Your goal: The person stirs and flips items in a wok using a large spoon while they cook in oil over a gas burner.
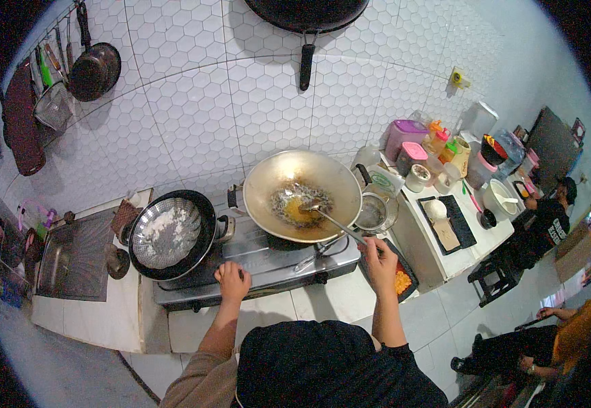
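Note:
My right hand (381, 261) grips the handle of a long metal cooking utensil (339, 224). Its head dips into bubbling oil and a yellow mass, perhaps egg, in a large metal wok (259, 196) on the gas stove (262, 260). My left hand (233, 281) is at the stove's front edge with curled fingers. Something dark shows by its fingertips; whether it is held is unclear. To the left, a black two-handled pan (208, 245) holds a perforated metal steamer basket (160, 255) with white, crumbly food (170, 227) on it.
Right of the wok stand a strainer (372, 210) and a black tray of orange pieces (402, 280). Jars and sauce bottles (435, 140) crowd the right counter (461, 260). A sink (73, 265) lies left. Two people (545, 219) are at the right. A pan (305, 15) hangs above.

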{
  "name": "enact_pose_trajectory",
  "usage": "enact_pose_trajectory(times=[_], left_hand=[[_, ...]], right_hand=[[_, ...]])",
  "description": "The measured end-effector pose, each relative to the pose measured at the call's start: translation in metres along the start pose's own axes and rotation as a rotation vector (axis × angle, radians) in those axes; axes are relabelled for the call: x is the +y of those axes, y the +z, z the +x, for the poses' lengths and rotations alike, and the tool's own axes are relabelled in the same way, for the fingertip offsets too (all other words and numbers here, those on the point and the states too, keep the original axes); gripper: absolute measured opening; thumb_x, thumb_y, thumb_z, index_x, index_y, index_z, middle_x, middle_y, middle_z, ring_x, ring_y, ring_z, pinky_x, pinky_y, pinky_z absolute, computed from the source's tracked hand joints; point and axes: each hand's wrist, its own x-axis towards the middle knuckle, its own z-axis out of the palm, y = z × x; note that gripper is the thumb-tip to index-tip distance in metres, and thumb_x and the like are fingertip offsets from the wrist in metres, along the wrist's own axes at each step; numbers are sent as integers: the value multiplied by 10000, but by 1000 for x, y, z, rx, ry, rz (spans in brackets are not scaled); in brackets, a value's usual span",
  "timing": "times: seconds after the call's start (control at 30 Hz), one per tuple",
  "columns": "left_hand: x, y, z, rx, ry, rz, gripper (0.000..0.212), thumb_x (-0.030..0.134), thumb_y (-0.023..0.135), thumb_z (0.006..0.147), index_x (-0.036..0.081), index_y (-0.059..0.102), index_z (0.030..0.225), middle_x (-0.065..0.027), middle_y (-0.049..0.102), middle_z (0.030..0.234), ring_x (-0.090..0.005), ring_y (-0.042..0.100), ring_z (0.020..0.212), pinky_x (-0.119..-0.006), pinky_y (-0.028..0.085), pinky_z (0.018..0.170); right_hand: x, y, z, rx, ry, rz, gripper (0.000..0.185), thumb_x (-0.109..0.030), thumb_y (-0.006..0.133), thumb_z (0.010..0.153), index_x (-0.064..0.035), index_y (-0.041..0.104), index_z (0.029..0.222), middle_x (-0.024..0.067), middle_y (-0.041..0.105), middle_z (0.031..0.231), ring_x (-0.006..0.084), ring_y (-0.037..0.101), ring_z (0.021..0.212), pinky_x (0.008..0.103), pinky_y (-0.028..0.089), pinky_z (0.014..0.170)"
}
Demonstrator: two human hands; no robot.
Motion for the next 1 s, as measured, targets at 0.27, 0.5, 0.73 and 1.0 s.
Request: enact_pose_trajectory(times=[0.27,0.5,0.73,1.0], left_hand=[[-8,12,-3,74,24,-12,145,161,580,686,87,517,793,-84,499,862,-286,462,909,-427,313,794],[-9,9,-1,32,6,-18,154,168,583,684,89,520,801,-83,503,862,-285,465,905,-425,316,812],[-6,6,-1,14,24,-13,176,185,590,697,84,527,826,-82,510,876,-283,470,910,-440,316,826],[-13,8,-3,-27,8,-11,185,200,582,706,86,542,847,-85,520,913,-280,467,945,-449,311,837]], right_hand=[[-57,-51,-5,-9,73,-58,220,-170,574,897,21,680,926,112,684,783,115,616,728,263,474,646],[-73,-70,-7,39,-52,-171,205,-169,587,883,10,683,911,103,685,754,124,616,675,268,481,649],[-33,-26,-10,-32,67,-26,265,-228,572,903,18,669,929,87,695,792,124,623,711,268,485,670],[1,41,-19,99,56,156,264,-238,567,914,-2,663,982,67,685,812,112,602,750,253,470,698]])
